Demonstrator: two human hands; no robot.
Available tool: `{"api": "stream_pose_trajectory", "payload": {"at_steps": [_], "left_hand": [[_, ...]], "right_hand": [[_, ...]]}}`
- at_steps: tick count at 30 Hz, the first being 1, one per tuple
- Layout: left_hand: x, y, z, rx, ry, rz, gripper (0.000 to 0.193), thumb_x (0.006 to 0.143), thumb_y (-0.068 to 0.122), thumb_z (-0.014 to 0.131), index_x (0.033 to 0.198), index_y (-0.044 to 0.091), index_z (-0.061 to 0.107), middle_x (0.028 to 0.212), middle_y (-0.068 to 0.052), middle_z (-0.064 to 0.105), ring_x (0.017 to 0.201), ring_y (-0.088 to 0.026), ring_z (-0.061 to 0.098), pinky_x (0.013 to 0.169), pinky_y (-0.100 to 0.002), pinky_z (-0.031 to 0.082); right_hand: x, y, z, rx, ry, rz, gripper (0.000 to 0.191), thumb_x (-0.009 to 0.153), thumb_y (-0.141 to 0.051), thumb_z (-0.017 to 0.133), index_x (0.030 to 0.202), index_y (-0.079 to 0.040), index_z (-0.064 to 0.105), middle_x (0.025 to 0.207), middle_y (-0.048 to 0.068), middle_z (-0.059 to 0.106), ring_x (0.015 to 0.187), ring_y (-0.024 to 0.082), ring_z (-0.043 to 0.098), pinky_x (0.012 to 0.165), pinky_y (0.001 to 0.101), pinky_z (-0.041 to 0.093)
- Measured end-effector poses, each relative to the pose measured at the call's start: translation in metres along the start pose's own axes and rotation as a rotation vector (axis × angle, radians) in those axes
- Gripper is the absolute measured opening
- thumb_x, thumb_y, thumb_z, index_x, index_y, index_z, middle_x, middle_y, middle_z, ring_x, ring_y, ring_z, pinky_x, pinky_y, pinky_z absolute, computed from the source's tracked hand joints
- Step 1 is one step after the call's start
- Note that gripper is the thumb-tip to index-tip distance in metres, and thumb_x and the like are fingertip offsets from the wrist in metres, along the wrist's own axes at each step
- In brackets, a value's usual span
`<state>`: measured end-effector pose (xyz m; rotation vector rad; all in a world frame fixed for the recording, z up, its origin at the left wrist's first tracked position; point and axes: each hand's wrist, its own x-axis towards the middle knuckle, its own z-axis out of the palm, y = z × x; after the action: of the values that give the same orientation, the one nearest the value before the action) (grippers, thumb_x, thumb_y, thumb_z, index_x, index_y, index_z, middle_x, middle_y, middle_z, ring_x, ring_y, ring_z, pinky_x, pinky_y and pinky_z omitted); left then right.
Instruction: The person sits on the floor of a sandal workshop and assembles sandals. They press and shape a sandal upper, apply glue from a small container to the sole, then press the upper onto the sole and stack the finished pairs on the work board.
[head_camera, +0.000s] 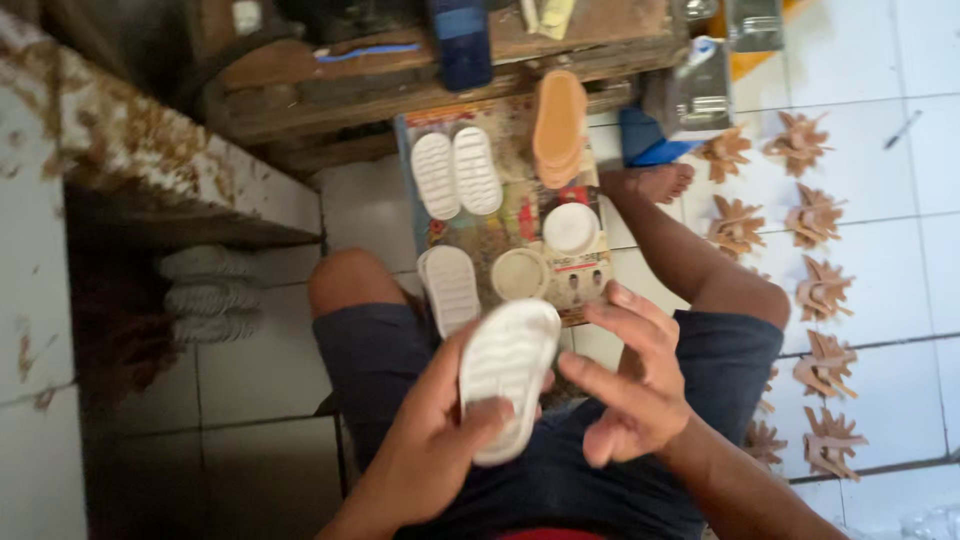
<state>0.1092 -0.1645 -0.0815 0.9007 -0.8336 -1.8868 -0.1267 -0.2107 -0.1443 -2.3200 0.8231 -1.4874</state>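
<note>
I hold a white sole (507, 375) in my left hand (435, 440), above my lap. It is an oval slab with rounded ends and raised cross ribs, matte and rubbery in look. My thumb lies across its lower end and my fingers close behind it, so the grip is a firm pinch. My right hand (625, 385) is just beside the sole's right edge, fingers loosely spread and curled, holding nothing; whether a fingertip touches the sole I cannot tell.

Beyond the sole, on the floor between my knees, lies a printed board (520, 215) with bright, busy colours. On it, past the sole's top end, sit two round white discs (545, 250), smooth and flat. A third ribbed sole (450, 288) rests at the board's near left edge, just above the sole I hold. Two more white soles (457, 173) lie side by side at the board's far left. A stack of tan soles (558, 125) stands at its far right.

Right of the sole, past my knee, brown star-like cutouts (818, 290) lie in rows on white tiles (930, 260), well apart from each other. Left of the sole, bare tile (255, 400) gives open room up to a rough, stained ledge (130, 150). Beyond the board a worn wooden bench (420, 70) closes the space.
</note>
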Motion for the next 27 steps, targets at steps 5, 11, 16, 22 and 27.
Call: {"api": "stream_pose_trajectory", "payload": {"at_steps": [5, 11, 16, 22, 27], "left_hand": [[-0.001, 0.003, 0.014, -0.063, 0.003, -0.062, 0.062, 0.097, 0.001, 0.053, 0.156, -0.001, 0.034, 0.142, -0.015, 0.057, 0.125, -0.022, 0.06, 0.103, -0.041, 0.056], [0.007, 0.001, 0.029, 0.053, -0.07, -0.023, 0.06, 0.1, 0.002, 0.054, 0.157, -0.003, 0.035, 0.146, -0.016, 0.055, 0.134, -0.02, 0.055, 0.113, -0.036, 0.043], [0.016, 0.013, 0.034, 0.2, -0.018, 0.148, 0.056, 0.103, 0.003, 0.054, 0.156, -0.003, 0.038, 0.148, -0.016, 0.058, 0.135, -0.021, 0.058, 0.114, -0.034, 0.045], [0.025, 0.02, 0.041, 0.211, -0.04, 0.201, 0.056, 0.105, 0.002, 0.052, 0.158, -0.003, 0.037, 0.149, -0.017, 0.056, 0.139, -0.021, 0.054, 0.117, -0.034, 0.043], [0.032, 0.024, 0.051, 0.191, -0.041, 0.245, 0.055, 0.106, 0.002, 0.052, 0.158, -0.004, 0.034, 0.153, -0.017, 0.053, 0.141, -0.02, 0.053, 0.118, -0.034, 0.043]], "right_hand": [[-0.002, -0.005, 0.004, -0.16, -0.061, 0.01, 0.082, 0.1, -0.075, 0.035, 0.12, -0.005, 0.072, 0.138, 0.037, 0.051, 0.141, 0.047, 0.045, 0.119, 0.0562, 0.03], [-0.015, -0.015, -0.005, -0.142, 0.026, 0.069, 0.085, 0.099, -0.08, 0.035, 0.129, -0.007, 0.068, 0.145, 0.032, 0.044, 0.147, 0.041, 0.038, 0.129, 0.0606, 0.028], [-0.016, -0.007, -0.011, -0.236, -0.059, 0.056, 0.068, 0.097, -0.067, 0.045, 0.117, -0.01, 0.076, 0.135, 0.033, 0.059, 0.134, 0.047, 0.045, 0.119, 0.0582, 0.029], [-0.015, -0.001, -0.01, -0.294, -0.017, -0.028, 0.071, 0.1, -0.07, 0.045, 0.111, -0.008, 0.078, 0.134, 0.034, 0.059, 0.132, 0.05, 0.046, 0.117, 0.0572, 0.032], [-0.013, 0.006, -0.017, -0.254, 0.112, -0.11, 0.076, 0.099, -0.078, 0.039, 0.112, -0.012, 0.076, 0.13, 0.024, 0.055, 0.136, 0.041, 0.042, 0.12, 0.0581, 0.039]]}}
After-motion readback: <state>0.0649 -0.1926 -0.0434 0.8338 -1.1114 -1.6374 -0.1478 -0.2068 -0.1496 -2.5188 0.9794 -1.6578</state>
